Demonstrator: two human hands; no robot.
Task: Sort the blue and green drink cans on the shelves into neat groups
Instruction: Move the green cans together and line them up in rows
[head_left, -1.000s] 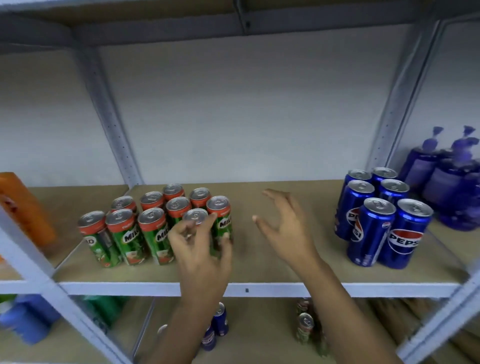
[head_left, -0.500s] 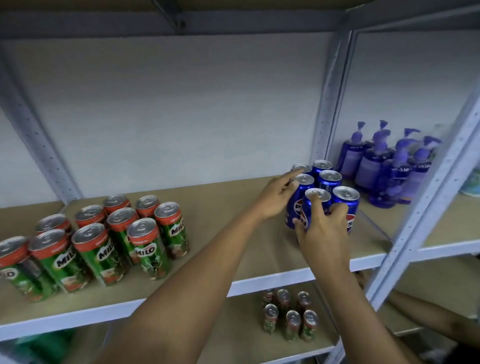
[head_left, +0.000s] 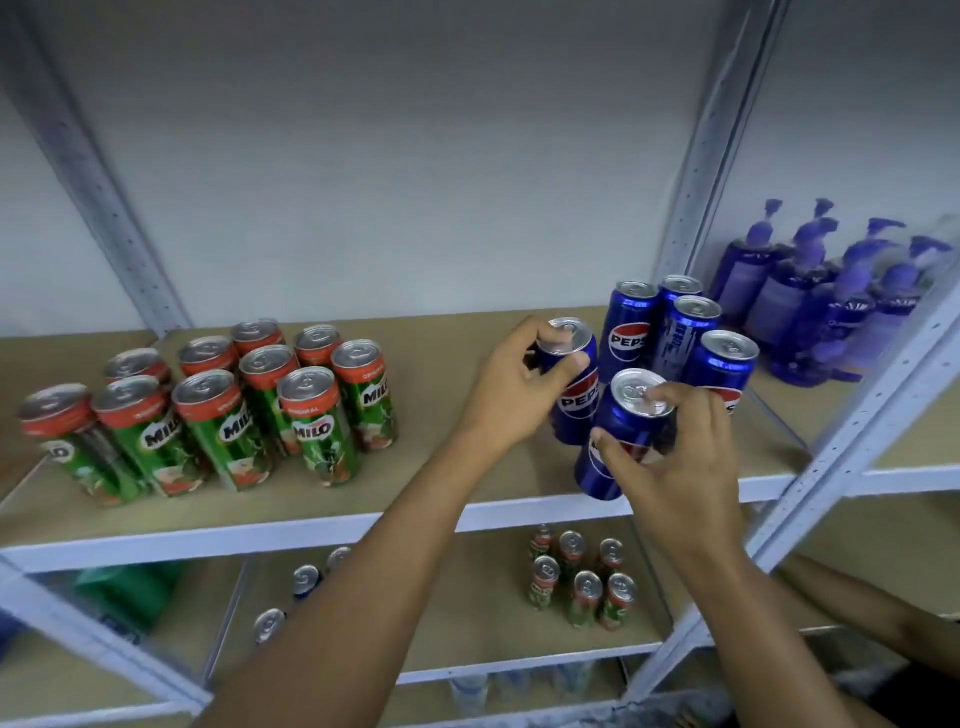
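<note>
Head view: on the shelf (head_left: 363, 512) the left hand (head_left: 519, 387) curls round the top of a blue can (head_left: 574, 400), fingers and thumb pinching it just under the rim; the can tilts a little. The right hand (head_left: 670, 457) grips a second blue can (head_left: 615, 441) nearer the shelf's front edge, thumb across its side and fingertips on its lid. Both held cans touch or nearly touch each other. Just behind them stand four more blue cans (head_left: 675, 332), upright and close together. Well apart to the left, the green cans (head_left: 249, 410) stand in a tight cluster on the same shelf. Purple pump bottles (head_left: 826, 296) sit on the next bay to the right. On the lower shelf stand six small green cans (head_left: 582, 579) and a few blue ones (head_left: 306, 579). Another person's forearm (head_left: 872, 608) shows at lower right.
</note>
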